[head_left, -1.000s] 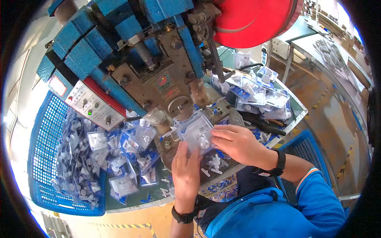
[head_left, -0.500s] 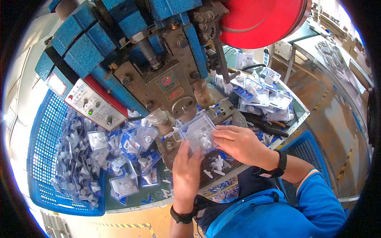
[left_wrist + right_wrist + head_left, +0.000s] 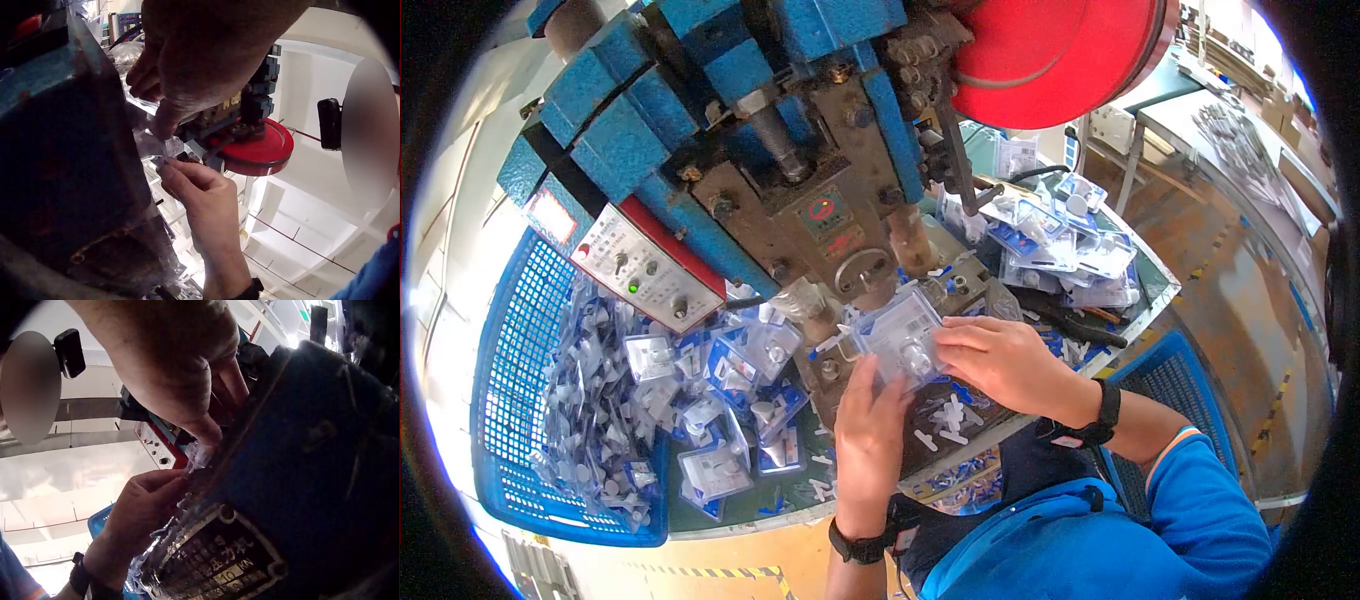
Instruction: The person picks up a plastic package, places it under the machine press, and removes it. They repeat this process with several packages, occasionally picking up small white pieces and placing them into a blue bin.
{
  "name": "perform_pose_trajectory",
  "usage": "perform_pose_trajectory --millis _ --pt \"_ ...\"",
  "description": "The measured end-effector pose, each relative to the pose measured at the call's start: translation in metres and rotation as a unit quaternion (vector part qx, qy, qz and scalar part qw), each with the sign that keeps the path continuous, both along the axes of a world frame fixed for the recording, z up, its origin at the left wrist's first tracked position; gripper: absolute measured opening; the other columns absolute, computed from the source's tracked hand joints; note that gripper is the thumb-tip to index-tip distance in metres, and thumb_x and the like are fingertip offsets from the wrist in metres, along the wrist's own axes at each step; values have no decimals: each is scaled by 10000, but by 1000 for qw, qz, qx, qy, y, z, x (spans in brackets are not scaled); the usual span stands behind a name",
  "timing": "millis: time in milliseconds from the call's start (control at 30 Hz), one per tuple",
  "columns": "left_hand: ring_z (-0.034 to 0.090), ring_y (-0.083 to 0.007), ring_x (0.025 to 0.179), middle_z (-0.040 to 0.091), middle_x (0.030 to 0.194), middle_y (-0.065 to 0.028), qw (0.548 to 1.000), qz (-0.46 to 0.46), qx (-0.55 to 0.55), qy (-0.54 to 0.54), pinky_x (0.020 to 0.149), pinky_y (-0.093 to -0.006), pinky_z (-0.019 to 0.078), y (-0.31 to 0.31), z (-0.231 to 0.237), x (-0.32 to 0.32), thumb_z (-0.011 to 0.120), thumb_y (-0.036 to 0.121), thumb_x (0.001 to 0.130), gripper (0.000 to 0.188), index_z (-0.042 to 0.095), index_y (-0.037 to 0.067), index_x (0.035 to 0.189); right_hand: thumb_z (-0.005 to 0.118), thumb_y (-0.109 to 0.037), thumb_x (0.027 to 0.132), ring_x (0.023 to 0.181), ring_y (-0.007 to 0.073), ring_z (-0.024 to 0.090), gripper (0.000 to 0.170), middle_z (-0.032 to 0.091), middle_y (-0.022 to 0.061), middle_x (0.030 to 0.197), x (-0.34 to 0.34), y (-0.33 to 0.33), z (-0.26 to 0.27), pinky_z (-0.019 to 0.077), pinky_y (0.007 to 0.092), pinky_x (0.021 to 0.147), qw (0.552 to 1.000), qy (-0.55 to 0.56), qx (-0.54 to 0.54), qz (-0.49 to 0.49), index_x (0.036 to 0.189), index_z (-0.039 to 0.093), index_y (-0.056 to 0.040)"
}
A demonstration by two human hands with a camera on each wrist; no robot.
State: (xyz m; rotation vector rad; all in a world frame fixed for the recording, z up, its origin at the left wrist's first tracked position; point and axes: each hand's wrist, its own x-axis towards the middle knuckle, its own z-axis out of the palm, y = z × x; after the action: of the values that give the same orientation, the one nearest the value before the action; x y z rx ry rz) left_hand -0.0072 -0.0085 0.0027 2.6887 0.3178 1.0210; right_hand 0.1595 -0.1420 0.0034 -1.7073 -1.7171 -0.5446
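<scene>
One clear blister pack (image 3: 895, 330) is held over the front edge of the press bed (image 3: 824, 398), close by the ram (image 3: 868, 275); its near left edge is pinched by the left hand (image 3: 870, 425) and its right edge by the right hand (image 3: 1005, 365), both nearly closed, seemingly so that it is steadied from two sides. On the nameplate (image 3: 212, 559), "10 KN" and "力机" can be read; the pack's own print cannot be made out.
</scene>
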Motion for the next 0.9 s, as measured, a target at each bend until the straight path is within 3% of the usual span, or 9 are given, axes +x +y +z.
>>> perform_pose_trajectory --millis 433,533,700,800,900 --pt "613 -380 1107 595 1267 -209 1000 5 11 7 913 -420 519 1 0 0 757 -1 745 292 699 21 1031 647 -135 818 1071 261 636 197 639 81 1110 -1 -1 1 547 339 875 1000 8 -7 -2 983 667 -31" --pt "612 -381 1106 595 1262 -212 1000 6 11 13 913 -421 519 1 3 0 760 -6 736 305 698 17 1034 747 -121 777 1043 248 660 229 665 54 1109 -1 -1 4 569 349 839 1000 3 -13 -9 983 689 -40" --pt "604 -384 1128 589 1262 -224 999 -4 21 34 920 -415 522 2 3 -2 750 -28 732 329 695 11 1054 719 -118 779 1086 249 644 207 668 47 1106 -2 1 4 560 344 873 1000 -14 -20 -12 971 697 -42" --pt "599 -383 1140 586 1263 -227 998 18 61 -11 916 -408 526 -1 11 1 741 -44 733 311 692 5 1036 659 -119 777 1142 250 604 213 639 53 1090 -3 -2 8 546 328 888 999 -31 9 -8 971 677 -33" --pt "588 -390 1159 577 1278 -224 999 3 32 -21 934 -427 515 0 14 0 742 -40 733 308 691 7 1033 625 -125 777 1162 252 587 226 625 56 1083 1 -1 13 539 324 894 999 -49 17 3 977 665 -28"
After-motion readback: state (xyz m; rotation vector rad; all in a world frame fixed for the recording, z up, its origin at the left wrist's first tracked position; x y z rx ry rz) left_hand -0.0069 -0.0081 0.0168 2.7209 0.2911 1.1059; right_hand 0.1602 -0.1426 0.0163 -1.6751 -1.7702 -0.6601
